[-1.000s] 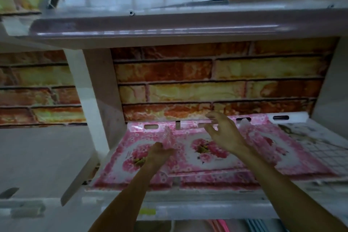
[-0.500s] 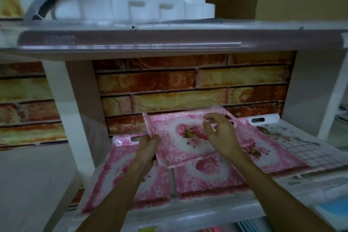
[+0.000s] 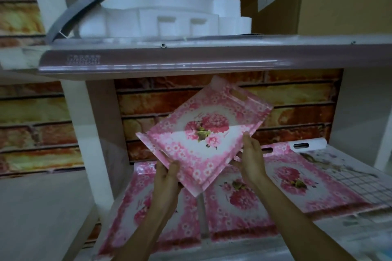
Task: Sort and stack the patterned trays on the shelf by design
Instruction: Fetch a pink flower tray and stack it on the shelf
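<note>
2 hands hold the lifted pink tray (image 3: 203,133) tilted above the shelf (image 3: 212,246): left hand (image 3: 167,178) grips its lower edge, right hand (image 3: 251,159) its side. It looks light, stiff, glossy; rims seem the safest hold.

Four pink floral trays (image 3: 203,131), one checked-pattern tray (image 3: 347,167), two hands (image 3: 252,159), one foam block (image 3: 157,12).

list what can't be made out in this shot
- Head view: tray under the left hand, its top hidden by the lifted pink floral tray.
- Right hand grip: fingers behind that tray.
- Shelf-edge print: too small.
- Grid-pattern tray: cut by the right edge.
</note>
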{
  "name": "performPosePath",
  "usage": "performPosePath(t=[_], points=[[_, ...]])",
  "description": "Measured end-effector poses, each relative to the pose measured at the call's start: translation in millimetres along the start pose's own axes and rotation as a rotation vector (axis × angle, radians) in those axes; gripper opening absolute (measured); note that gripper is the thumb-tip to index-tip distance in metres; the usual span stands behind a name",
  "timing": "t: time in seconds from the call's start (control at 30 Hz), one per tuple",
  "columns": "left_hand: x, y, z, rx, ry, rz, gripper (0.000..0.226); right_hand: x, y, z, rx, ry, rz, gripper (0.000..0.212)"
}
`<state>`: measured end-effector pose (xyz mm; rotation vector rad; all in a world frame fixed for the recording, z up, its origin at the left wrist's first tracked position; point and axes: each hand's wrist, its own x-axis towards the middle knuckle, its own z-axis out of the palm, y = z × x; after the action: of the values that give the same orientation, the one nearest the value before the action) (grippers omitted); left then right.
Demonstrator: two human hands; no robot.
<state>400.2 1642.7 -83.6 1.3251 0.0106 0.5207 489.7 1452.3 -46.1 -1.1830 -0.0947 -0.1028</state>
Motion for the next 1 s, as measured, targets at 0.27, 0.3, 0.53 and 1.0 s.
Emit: performPosePath(t=[0.27,0.3,0.53,1.0], points=[[-21,18,-20,0.050,-0.056,-0.039,0.030,23,33,5,0.004,0.290,0.068,0.027],[-18,19,-30,0.048,-0.013,-0.052,0.031,25,35,4,-0.033,0.304,0.049,0.029],[4,48,-95,0.168,0.058,-0.158,0.072,31,44,1,-0.183,0.176,0.036,0.030],[7,21,-133,0.651,0.111,-0.191,0.010,14,77,60,-0.427,-0.145,0.083,0.020]])
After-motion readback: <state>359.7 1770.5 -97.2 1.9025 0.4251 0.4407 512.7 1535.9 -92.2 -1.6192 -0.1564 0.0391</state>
